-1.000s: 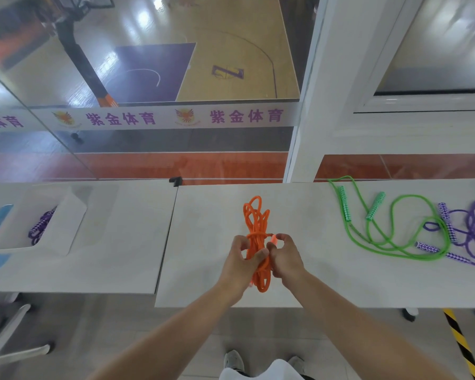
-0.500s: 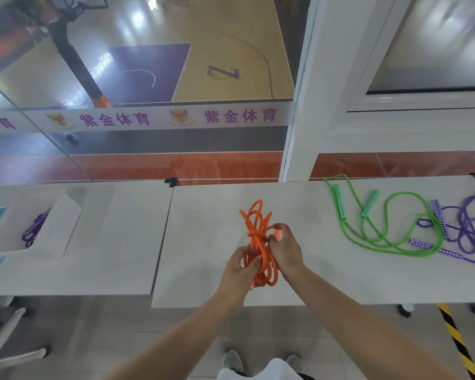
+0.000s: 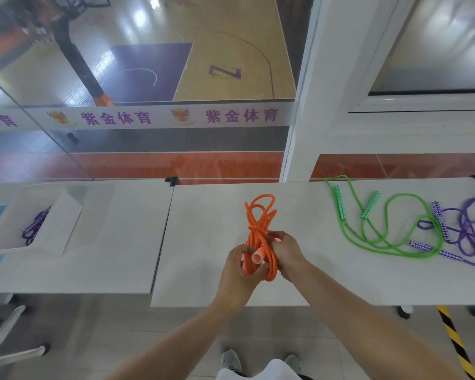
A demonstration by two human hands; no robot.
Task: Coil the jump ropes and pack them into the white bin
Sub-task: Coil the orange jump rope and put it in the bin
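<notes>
Glass walling (image 3: 148, 64) rises behind the white table (image 3: 217, 286), and through it a basketball court shows, with a purple key and a purple mark like "Z" painted on the wood. Across the glass runs a pale banner (image 3: 159, 117) printed in purple with 紫金体育, twice over, each beside an orange winged emblem. A white pillar (image 3: 307, 105) stands behind the table, right of the banner.

A second table (image 3: 107, 256) butts against the white table's left edge; on it, well to the left, sits the white bin (image 3: 66, 223), with a purple patterned rope (image 3: 35, 229) lying inside.

On the white table's right part lies a loose green jump rope (image 3: 390, 223), its two patterned handles side by side, and tangled just beyond it a purple jump rope (image 3: 469, 231).

Above the table's middle, near its front edge, the orange jump rope (image 3: 258, 223) is bundled into loops. The left hand (image 3: 242, 272) grips the lower loops and an orange handle, fingers curled round them. The right hand (image 3: 285, 250) pinches the bundle at its wrapped middle.

Yellow-and-black floor tape (image 3: 455, 341) runs below the table's right front.
</notes>
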